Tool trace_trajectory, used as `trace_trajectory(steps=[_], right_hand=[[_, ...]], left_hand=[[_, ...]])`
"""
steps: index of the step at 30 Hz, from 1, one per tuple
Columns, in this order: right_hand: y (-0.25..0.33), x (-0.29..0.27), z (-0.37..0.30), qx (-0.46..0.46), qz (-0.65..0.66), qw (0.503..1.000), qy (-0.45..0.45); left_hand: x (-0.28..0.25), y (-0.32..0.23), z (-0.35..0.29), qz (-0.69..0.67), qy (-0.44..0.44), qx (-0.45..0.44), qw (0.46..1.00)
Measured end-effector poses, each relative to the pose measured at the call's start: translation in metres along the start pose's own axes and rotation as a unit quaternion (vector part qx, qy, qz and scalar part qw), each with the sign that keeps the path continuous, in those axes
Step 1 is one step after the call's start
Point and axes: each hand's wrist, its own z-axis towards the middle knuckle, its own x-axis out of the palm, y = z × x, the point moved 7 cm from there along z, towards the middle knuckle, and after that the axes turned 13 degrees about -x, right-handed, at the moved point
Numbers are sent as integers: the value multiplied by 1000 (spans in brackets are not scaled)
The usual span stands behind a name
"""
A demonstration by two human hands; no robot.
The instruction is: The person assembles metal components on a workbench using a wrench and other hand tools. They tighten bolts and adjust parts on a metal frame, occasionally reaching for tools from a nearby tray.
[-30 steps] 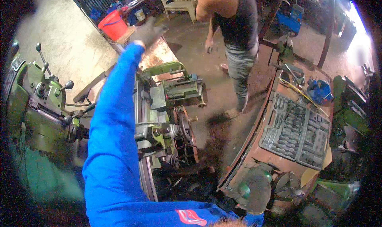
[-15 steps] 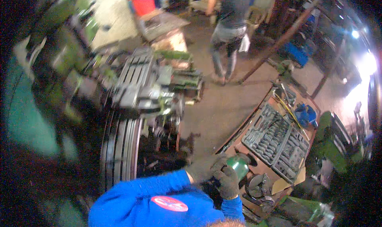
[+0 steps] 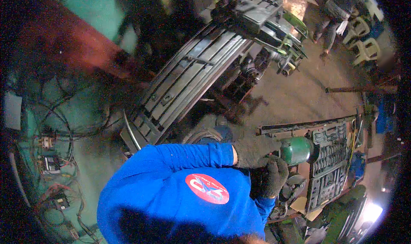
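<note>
My left hand (image 3: 256, 151), in a dark work glove, reaches across my front to the near left part of a bench. Close beside it is my right hand (image 3: 274, 176), gloved alike, fingers curled in. Both are closed; anything between them is too small or hidden to make out. Just past the fingertips lies a green, rounded, motor-like body (image 3: 295, 150) with a dark round disc (image 3: 313, 147) at its far end. I cannot tell whether the left fingertips touch it. Beside my right hand sits a dark round metal part (image 3: 293, 185).
A grey socket set case (image 3: 329, 162) lies open on the bench (image 3: 282, 127). A long slotted machine table (image 3: 188, 79) runs up to the left. Cables (image 3: 64, 137) hang at far left. Another person (image 3: 336, 15) is at the far right, near pale plastic chairs (image 3: 367, 50).
My view has swung left, so the bench, machine and other person appear farther right and turned. Both hands stay together by the green body.
</note>
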Motion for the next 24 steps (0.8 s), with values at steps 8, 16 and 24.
trace_trajectory(steps=[8, 16, 24], right_hand=[[-37, 22, 20, 383, 494, 739, -252], [-23, 36, 88, 120, 159, 979, -41], [49, 195, 69, 325, 263, 898, 139]], left_hand=[[-42, 16, 2, -68, -93, -29, 993], [-46, 61, -12, -190, -209, -39, 959], [-90, 209, -184, -233, -309, -22, 922]])
